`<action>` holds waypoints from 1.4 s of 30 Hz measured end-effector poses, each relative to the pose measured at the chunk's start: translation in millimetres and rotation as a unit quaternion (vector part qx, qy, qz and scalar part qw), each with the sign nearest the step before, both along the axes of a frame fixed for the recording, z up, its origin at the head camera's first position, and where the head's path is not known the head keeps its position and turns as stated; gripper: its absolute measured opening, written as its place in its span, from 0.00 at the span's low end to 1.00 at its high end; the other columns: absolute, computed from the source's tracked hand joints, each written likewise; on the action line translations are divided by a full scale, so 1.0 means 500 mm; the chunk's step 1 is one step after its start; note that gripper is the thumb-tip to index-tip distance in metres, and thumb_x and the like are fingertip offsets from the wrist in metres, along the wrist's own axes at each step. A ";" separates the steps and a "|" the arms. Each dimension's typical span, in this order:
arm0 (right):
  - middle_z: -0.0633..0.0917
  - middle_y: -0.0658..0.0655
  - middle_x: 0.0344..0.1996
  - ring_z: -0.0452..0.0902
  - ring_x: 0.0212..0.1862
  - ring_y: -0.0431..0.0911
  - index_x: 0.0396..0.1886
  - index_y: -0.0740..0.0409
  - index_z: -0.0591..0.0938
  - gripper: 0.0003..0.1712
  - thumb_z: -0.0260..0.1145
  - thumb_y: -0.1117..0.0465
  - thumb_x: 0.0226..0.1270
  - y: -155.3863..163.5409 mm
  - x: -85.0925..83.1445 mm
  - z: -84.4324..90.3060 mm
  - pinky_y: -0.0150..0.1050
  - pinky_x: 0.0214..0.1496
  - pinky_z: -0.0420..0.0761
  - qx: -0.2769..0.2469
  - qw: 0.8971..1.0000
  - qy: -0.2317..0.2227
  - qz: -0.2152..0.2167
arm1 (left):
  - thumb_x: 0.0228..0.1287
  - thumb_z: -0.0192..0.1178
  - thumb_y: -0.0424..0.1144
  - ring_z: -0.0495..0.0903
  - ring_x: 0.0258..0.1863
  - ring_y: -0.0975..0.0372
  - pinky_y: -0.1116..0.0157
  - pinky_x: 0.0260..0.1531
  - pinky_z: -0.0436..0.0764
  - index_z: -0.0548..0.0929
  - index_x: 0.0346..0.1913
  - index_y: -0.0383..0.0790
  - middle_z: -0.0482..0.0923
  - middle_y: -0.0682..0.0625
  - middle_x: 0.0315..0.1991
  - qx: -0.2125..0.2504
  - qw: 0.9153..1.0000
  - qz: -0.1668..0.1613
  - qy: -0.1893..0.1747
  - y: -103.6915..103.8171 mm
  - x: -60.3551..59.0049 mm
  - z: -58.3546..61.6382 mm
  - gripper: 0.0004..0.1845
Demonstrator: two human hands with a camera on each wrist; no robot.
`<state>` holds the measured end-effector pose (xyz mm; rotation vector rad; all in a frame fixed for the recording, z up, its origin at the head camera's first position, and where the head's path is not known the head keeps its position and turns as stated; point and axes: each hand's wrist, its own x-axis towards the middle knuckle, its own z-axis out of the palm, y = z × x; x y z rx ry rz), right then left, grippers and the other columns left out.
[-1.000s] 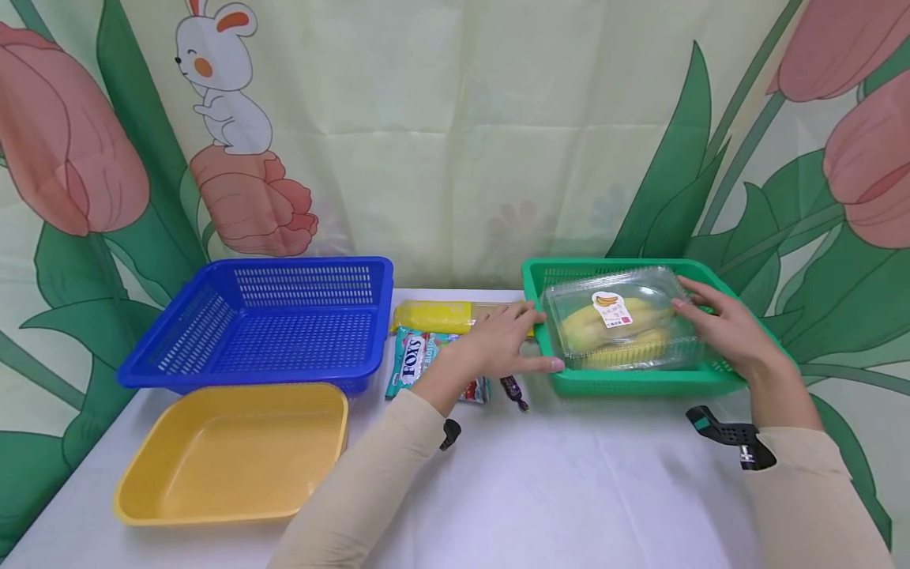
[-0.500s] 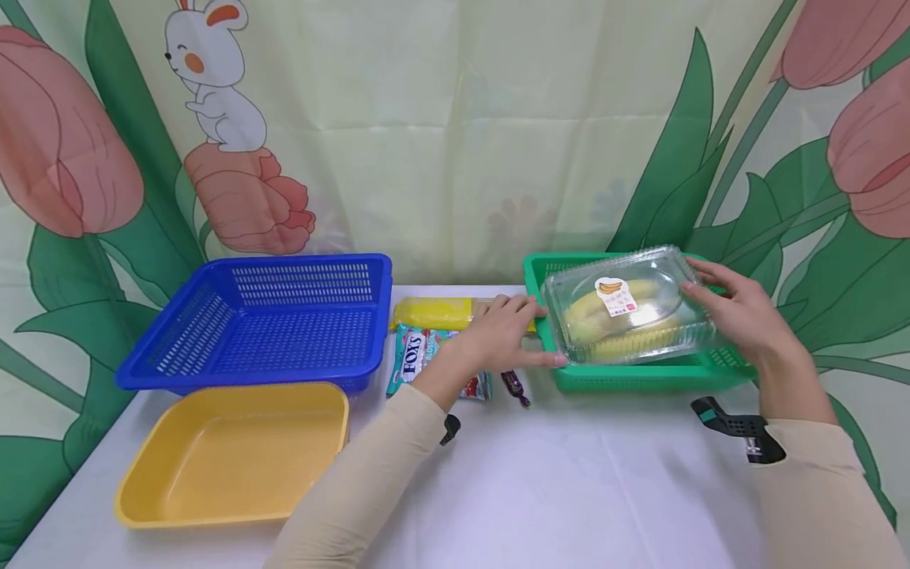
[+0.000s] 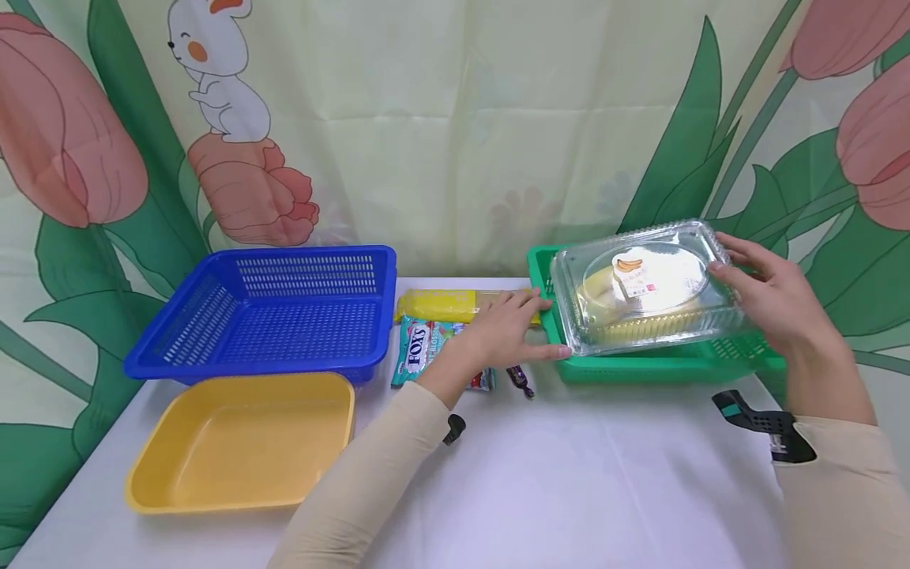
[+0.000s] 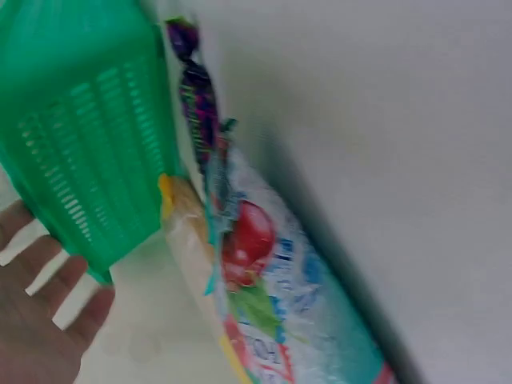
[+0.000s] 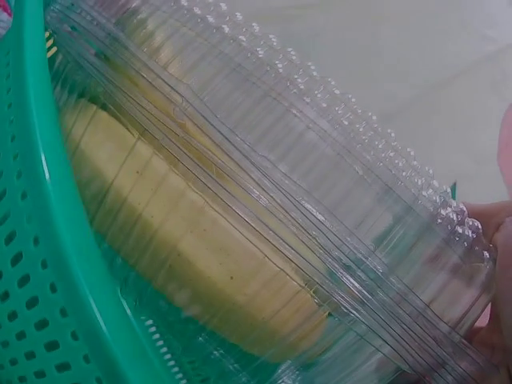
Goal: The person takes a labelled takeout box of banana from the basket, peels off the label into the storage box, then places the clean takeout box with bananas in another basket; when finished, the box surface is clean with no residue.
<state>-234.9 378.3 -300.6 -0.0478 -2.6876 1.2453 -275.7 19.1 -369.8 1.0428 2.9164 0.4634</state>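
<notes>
Box (image 3: 650,292) tilted across green basket (image 3: 654,371); right hand (image 3: 782,300), fingers clamped on raised end; left hand (image 3: 506,328), fingers apart, by rim. Probably midway: neither seated nor free.

Head feed reads bright and even on my end, diffuse light, can't pin the source. White glare on the clear box (image 3: 657,304) washes out part of its label (image 3: 635,276). Faint soft shadow on the white tablecloth (image 3: 569,482) beside the right forearm (image 3: 835,482). Wide lens stretches things toward the corners. Left wrist I get dimmer, greyish, soft: print on the snack bag (image 4: 276,296) smears, dark shadow along its edge. Right wrist also dim, sparkly highlights on the box's ridged rim
</notes>
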 end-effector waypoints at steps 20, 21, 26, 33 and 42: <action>0.64 0.57 0.70 0.70 0.52 0.36 0.80 0.31 0.62 0.32 0.54 0.43 0.81 -0.074 0.020 0.048 0.24 0.38 0.78 -0.028 0.998 0.039 0.032 | 0.63 0.67 0.65 0.56 0.79 0.58 0.54 0.77 0.61 0.40 0.84 0.49 0.45 0.55 0.83 0.199 0.976 -0.065 -0.060 -0.111 0.013 0.038 0.60; 0.64 0.57 0.70 0.70 0.52 0.36 0.80 0.31 0.62 0.32 0.54 0.43 0.81 -0.077 0.022 0.049 0.23 0.38 0.78 -0.027 0.998 0.042 0.033 | 0.63 0.67 0.65 0.56 0.79 0.58 0.54 0.77 0.60 0.39 0.84 0.49 0.44 0.56 0.84 0.203 0.975 -0.061 -0.068 -0.116 0.017 0.043 0.60; 0.64 0.56 0.71 0.70 0.53 0.36 0.80 0.31 0.62 0.31 0.53 0.44 0.81 -0.086 0.033 0.053 0.22 0.40 0.77 -0.028 0.997 0.053 0.046 | 0.63 0.68 0.64 0.59 0.78 0.55 0.50 0.73 0.67 0.35 0.84 0.55 0.41 0.56 0.84 0.229 0.966 -0.062 -0.101 -0.127 0.037 0.065 0.61; 0.65 0.54 0.71 0.71 0.53 0.37 0.81 0.34 0.61 0.31 0.52 0.47 0.83 -0.104 0.048 0.056 0.23 0.42 0.76 -0.024 0.995 0.064 0.076 | 0.65 0.66 0.61 0.55 0.80 0.56 0.53 0.69 0.73 0.26 0.81 0.64 0.34 0.58 0.84 0.270 0.953 -0.084 -0.107 -0.127 0.066 0.063 0.62; 0.68 0.49 0.68 0.74 0.52 0.39 0.81 0.41 0.62 0.30 0.50 0.49 0.84 -0.147 0.061 0.042 0.26 0.43 0.77 -0.028 0.990 0.076 0.113 | 0.66 0.50 0.76 0.55 0.80 0.51 0.47 0.71 0.69 0.20 0.78 0.71 0.21 0.67 0.82 0.307 0.939 -0.081 -0.134 -0.147 0.098 0.052 0.56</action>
